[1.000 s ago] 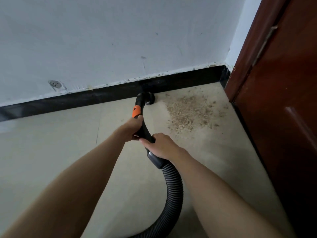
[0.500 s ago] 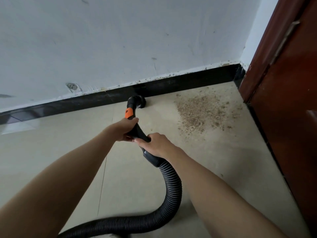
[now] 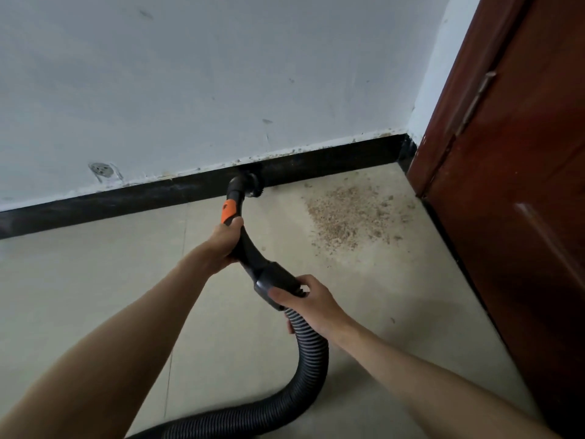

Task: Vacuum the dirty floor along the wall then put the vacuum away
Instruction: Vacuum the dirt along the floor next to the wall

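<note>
A black vacuum handle (image 3: pixel 250 248) with an orange band (image 3: pixel 228 210) ends in a round brush nozzle (image 3: pixel 250 185) that sits on the floor against the black skirting (image 3: pixel 142 193). My left hand (image 3: pixel 223 240) grips the curved handle just below the orange band. My right hand (image 3: pixel 308 301) grips the grey cuff where the ribbed black hose (image 3: pixel 304 369) joins. The hose loops down and off to the lower left. A patch of brown sawdust-like dirt (image 3: pixel 346 218) lies on the beige tiles to the right of the nozzle.
A dark red wooden door (image 3: pixel 512 191) with a hinge stands along the right side, close to the dirt. The white wall (image 3: pixel 205 77) has a small round fitting (image 3: pixel 101 170) low on the left. Beige floor tiles (image 3: pixel 95 280) stretch left.
The nozzle has pushed forward up to the skirting. My right hand has slid back down the handle onto the hose cuff. The view has shifted slightly.
</note>
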Motion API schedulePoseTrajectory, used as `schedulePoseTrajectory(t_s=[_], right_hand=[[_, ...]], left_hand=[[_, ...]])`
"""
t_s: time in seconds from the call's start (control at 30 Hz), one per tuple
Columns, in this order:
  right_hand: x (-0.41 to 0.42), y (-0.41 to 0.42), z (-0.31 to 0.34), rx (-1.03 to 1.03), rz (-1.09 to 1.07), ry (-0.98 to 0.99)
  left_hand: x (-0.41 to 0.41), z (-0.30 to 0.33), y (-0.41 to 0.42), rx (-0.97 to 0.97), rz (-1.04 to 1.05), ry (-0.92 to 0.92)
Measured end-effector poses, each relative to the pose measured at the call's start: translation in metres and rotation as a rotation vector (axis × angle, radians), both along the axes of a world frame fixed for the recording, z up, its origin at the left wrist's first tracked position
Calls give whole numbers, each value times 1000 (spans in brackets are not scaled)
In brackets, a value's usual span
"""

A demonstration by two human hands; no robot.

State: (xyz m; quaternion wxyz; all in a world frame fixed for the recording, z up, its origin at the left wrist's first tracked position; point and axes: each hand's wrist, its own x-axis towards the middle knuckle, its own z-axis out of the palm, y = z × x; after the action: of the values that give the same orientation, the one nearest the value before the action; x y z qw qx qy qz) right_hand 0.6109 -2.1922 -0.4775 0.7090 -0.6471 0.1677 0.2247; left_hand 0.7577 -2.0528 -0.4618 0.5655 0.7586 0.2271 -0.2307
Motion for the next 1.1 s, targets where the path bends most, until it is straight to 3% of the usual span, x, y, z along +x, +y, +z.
schedulePoseTrajectory(t_s=[0.17,0.3,0.4,0.57,0.7,0.93,1.1], right_hand=[[-7,1,6,-203,-94,-97],[-15,4,14,-448,-41,-195],[-12,-1,27,-380,-7,-195],[-7,-8,49,90,85,2],[-13,-16,49,179,176,102],[-13,-42,25,87,73,189],[-5,-48,3,-238,21,75]], left_hand=[[-8,3,-5,-119,55,-15],[-12,10,-20,-226,145,-12],[-12,22,-29,-235,141,-63],[-11,34,-19,-340,123,-101],[-20,26,-20,-366,113,-72],[-33,-21,-41,-382,229,33],[-20,-33,-63,-304,194,16]])
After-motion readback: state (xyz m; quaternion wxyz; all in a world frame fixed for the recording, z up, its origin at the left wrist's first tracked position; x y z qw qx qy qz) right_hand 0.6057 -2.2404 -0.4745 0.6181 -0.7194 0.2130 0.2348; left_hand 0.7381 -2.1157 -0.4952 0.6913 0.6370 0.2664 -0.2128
